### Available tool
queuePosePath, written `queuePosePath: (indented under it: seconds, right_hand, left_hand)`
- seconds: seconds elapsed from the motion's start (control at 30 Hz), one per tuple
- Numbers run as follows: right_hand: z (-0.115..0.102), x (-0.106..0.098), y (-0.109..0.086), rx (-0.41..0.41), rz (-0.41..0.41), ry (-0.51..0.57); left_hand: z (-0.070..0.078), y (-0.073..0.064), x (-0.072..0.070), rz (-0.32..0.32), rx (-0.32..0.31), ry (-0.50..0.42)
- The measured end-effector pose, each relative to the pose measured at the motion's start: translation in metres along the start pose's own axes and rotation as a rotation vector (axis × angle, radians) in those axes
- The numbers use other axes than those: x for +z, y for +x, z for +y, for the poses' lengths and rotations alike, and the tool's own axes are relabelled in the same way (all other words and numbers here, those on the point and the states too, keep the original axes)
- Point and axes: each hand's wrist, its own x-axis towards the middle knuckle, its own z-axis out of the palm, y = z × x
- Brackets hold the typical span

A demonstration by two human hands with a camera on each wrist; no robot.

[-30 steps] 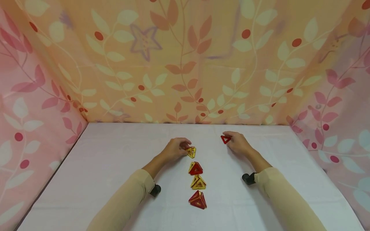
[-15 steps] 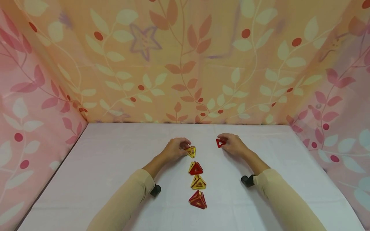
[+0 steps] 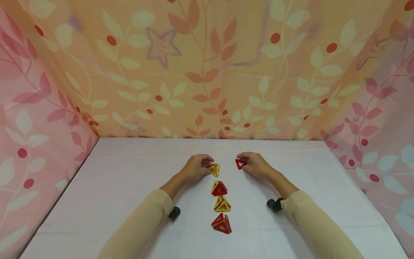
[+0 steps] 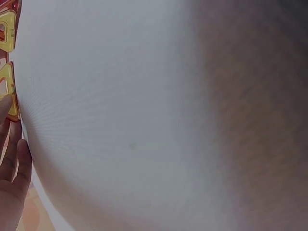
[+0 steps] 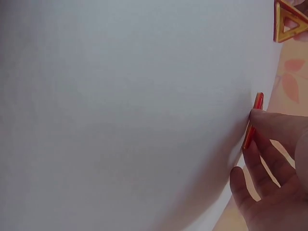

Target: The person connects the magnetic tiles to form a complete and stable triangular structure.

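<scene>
My left hand holds a small pyramid of yellow and red triangle magnetic tiles by its left side. In the left wrist view the thumb lies on a yellow tile and other fingers are behind it. To the right, my right hand pinches a single red triangle magnetic tile between thumb and fingers, apart from the pyramid. In the head view that open-centred tile points toward the left hand. The far side of the pyramid is partly hidden by the left fingers.
Below the hands stands a column of tile pyramids: a red and yellow one, a yellow one and a mostly red one. They stand on a white-covered table. A patterned curtain rises behind the back edge.
My right hand has moved left and slightly nearer with the red tile, closing the gap to the pyramid. The left hand and the column of pyramids have stayed in place.
</scene>
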Motion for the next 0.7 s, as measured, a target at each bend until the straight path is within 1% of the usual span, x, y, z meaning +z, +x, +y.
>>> queuePosePath:
  seconds: [0.23, 0.43, 0.57, 0.7]
  right_hand:
    - [-0.005, 0.005, 0.002, -0.009, -0.020, 0.005]
    - [-0.010, 0.009, 0.004, -0.032, -0.038, 0.024]
    - [-0.014, 0.012, 0.005, -0.047, -0.054, 0.038]
    - [-0.018, 0.015, 0.006, -0.048, -0.063, 0.029]
  left_hand:
    - [0.001, 0.000, -0.001, -0.005, 0.007, -0.003]
    - [-0.001, 0.000, -0.001, -0.001, 0.027, -0.007]
    - [0.000, -0.001, -0.001, 0.000, 0.022, -0.003]
    - [0.001, -0.001, -0.001, 0.001, 0.014, 0.004]
